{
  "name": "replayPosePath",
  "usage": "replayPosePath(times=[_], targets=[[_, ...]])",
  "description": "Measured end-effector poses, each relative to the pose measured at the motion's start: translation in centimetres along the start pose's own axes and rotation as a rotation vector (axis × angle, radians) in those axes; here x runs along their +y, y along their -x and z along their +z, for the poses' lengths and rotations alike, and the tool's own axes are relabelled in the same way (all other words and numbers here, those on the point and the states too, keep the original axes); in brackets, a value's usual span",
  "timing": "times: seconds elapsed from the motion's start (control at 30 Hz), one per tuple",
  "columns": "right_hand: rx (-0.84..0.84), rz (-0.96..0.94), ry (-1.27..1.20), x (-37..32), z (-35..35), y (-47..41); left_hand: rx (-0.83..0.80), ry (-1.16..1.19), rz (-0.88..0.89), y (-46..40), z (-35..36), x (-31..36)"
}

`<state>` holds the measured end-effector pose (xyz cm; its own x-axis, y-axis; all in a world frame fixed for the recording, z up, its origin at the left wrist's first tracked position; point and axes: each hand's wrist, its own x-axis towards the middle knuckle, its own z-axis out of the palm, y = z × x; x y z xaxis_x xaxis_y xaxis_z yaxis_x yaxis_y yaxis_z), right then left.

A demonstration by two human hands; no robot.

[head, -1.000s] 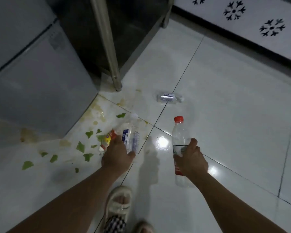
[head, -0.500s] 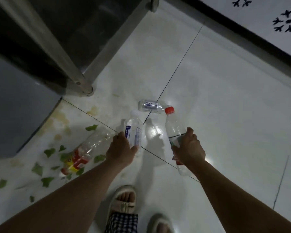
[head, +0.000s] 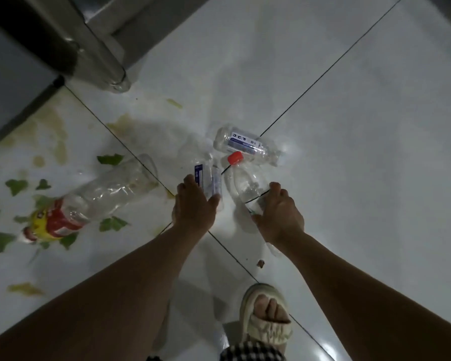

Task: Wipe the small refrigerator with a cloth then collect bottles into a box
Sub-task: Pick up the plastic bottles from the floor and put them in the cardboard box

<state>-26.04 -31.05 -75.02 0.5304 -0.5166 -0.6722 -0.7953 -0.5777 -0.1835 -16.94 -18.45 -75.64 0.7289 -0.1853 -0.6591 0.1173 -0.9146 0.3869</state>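
My left hand (head: 193,207) grips a clear bottle with a blue-and-white label (head: 207,178), held above the floor. In my right hand (head: 280,214) is a clear bottle with a red cap (head: 245,179), its cap pointing away from me. Just beyond both, a third clear bottle with a blue label (head: 245,143) lies on its side on the white tile floor. A larger clear bottle with a red-and-yellow label (head: 94,199) lies on the floor to the left. The grey refrigerator (head: 8,82) fills the upper left corner. No box is in view.
A metal table leg (head: 99,61) stands on the floor beside the refrigerator. Green leaf scraps (head: 16,185) and yellowish stains (head: 55,134) cover the tile at left. My sandalled foot (head: 267,316) is at the bottom, under my right arm.
I have bent lower and forward; both hands, each holding its bottle, have come up close to the blue-labelled bottle on the floor. The large bottle at left is now fully in view.
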Motion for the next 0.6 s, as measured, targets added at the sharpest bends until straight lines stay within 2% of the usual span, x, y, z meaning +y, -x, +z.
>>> replayPosePath(times=[0.1, 0.33, 0.6], targets=[[-0.018, -0.041, 0.022, 0.8, 0.8, -1.8, 0.043, 0.071, -0.039, -0.9, 1.7, 0.2], [-0.015, -0.084, 0.056, 1.8, 2.0, -3.7, 0.046, 0.140, 0.029, -2.1, 3.9, -0.5], [0.085, -0.156, 0.094, 0.0, 1.0, -0.2, 0.001, 0.090, 0.015, 0.3, -0.3, -3.7]])
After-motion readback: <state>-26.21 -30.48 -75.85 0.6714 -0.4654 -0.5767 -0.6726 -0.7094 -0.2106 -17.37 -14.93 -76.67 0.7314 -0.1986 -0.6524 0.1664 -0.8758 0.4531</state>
